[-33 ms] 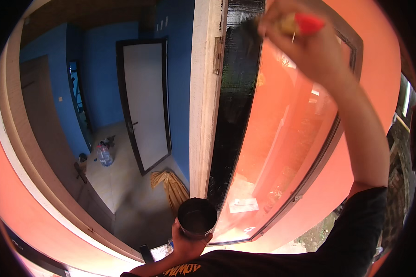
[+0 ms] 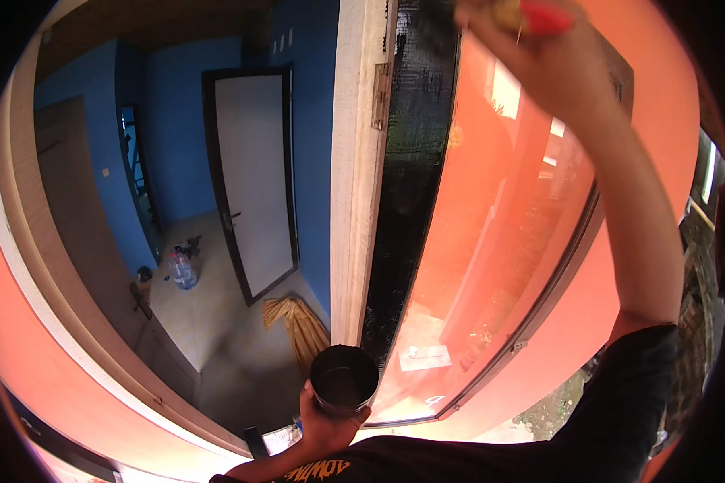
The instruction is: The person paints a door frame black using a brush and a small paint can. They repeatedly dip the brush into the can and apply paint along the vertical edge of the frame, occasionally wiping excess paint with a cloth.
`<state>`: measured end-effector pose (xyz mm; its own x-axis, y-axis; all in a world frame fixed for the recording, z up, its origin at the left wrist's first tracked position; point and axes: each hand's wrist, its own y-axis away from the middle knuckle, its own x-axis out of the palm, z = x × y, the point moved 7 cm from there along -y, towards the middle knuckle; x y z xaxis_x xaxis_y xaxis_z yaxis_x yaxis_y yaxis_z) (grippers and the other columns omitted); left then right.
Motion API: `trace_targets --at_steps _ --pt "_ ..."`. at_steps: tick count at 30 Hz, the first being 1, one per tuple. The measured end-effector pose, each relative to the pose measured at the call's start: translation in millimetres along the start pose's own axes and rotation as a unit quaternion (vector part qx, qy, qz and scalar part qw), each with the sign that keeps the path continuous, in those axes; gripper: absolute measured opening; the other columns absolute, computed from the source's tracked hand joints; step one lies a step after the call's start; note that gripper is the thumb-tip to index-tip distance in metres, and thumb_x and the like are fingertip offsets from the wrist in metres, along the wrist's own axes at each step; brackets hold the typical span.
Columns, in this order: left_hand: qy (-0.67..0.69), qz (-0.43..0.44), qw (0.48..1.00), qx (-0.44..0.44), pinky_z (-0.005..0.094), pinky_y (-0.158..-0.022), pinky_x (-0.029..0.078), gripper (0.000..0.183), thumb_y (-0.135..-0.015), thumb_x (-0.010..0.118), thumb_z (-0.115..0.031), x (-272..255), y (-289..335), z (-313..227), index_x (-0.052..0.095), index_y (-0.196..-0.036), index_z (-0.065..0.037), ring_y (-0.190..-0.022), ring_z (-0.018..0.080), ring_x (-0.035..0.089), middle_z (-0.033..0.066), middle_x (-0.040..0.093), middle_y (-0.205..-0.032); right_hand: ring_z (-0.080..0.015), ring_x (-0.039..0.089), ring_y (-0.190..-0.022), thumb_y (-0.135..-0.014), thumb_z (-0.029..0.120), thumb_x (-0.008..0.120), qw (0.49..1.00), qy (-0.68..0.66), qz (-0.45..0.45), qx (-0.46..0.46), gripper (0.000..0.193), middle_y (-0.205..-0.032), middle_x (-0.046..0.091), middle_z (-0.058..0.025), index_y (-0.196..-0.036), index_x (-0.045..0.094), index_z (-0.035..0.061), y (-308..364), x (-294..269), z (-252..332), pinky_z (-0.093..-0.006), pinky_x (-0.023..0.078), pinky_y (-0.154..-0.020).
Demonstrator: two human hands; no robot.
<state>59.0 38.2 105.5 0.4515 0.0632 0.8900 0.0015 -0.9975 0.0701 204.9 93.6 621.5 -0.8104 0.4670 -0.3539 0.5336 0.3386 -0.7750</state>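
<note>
Paintbrush (image 2: 532,14) high against black door edge (image 2: 415,161)

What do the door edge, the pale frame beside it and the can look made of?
Door edge: seemingly wood under glossy, possibly wet black paint; it glints. Frame: bare, matte pale wood with a metal hinge. Can in left hand: dark, probably metal; unclear.
</note>
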Motion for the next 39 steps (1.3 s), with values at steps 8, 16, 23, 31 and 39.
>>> trace_targets --at_steps 8,16,23,31,39 --pt "0.015 0.012 1.000 -0.014 0.0495 -0.094 0.046 0.069 -0.089 0.048 -0.071 -7.5 -6.7 -2.2 0.052 -0.140 -0.025 -0.125 0.0228 0.053 0.0013 0.057 -0.139 -0.0275 0.070 -0.091 -0.082 0.004 0.070 0.969 0.176 0.138 -0.107 0.023 -0.100 0.073 -0.0075 -0.105 0.068 0.0056 29.0 27.0 40.0 -0.0381 0.057 -0.081" --pt "0.022 0.012 1.000 -0.011 0.0489 -0.092 0.046 0.069 -0.089 0.049 -0.071 -7.7 -8.2 -6.9 0.052 -0.140 -0.025 -0.125 0.0235 0.054 0.0015 0.058 -0.138 -0.0225 0.070 -0.087 -0.084 0.009 0.075 0.954 -0.193 0.224 0.054 0.014 -0.095 0.069 -0.0063 -0.096 0.070 0.0078 107.0 55.6 88.3 -0.0343 0.059 -0.074" --pt "0.020 0.032 0.999 -0.022 0.0485 -0.092 0.047 0.068 -0.089 0.051 -0.068 0.2 -6.7 -5.4 0.052 -0.140 -0.024 -0.124 0.0236 0.055 0.0017 0.058 -0.138 -0.0176 0.069 -0.080 -0.089 0.010 0.076 0.994 0.059 -0.095 0.018 0.014 -0.088 0.071 -0.0090 -0.099 0.069 0.0030 8.1 -23.2 16.8 -0.0291 0.054 -0.073" --pt "0.005 0.022 1.000 -0.006 0.0474 -0.091 0.049 0.068 -0.089 0.052 -0.069 5.5 3.0 -16.0 0.052 -0.140 -0.024 -0.123 0.0248 0.056 0.0033 0.060 -0.136 -0.0224 0.068 -0.093 -0.075 0.013 0.069 0.976 0.040 0.162 -0.140 0.022 -0.102 0.067 -0.0049 -0.097 0.068 0.0096 150.5 74.9 123.5 -0.0338 0.059 -0.074" --pt "0.023 0.030 0.999 -0.007 0.0474 -0.091 0.049 0.068 -0.090 0.050 -0.067 3.4 6.0 -12.9 0.052 -0.141 -0.022 -0.122 0.0251 0.057 0.0038 0.059 -0.136 -0.0221 0.071 -0.086 -0.089 0.007 0.069 0.966 -0.170 0.085 0.176 0.008 -0.093 0.071 -0.0076 -0.096 0.068 0.0085 87.2 53.8 39.5 -0.0349 0.056 -0.079"
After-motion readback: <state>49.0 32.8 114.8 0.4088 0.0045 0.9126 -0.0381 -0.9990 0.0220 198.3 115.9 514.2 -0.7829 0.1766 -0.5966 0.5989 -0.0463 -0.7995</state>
